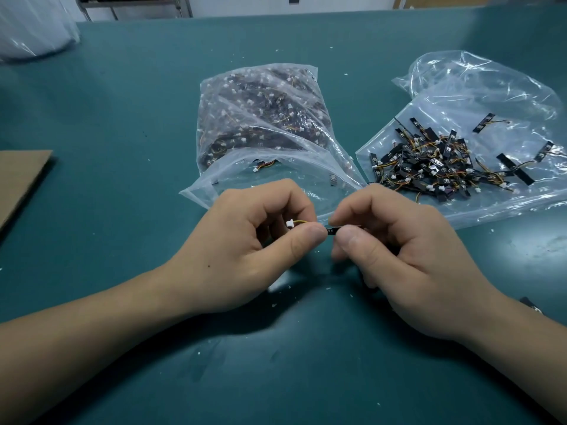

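Observation:
Both hands meet over the green table [122, 111], just in front of the bags. My left hand [245, 246] pinches a thin yellow wire [300, 221] between thumb and forefinger, and a small white connector [289, 224] sticks out by its fingers. My right hand [395, 256] pinches a small black circuit strip [331, 230] at the wire's other end. Only a short piece of the strip shows between the two thumbs.
A clear bag [260, 118] packed full of the same wired strips lies straight ahead, its mouth toward me. A flat clear bag [478, 87] at right carries a loose pile of strips [441, 164]. Cardboard [21, 176] lies at left. A black piece [530, 304] peeks out beside my right wrist.

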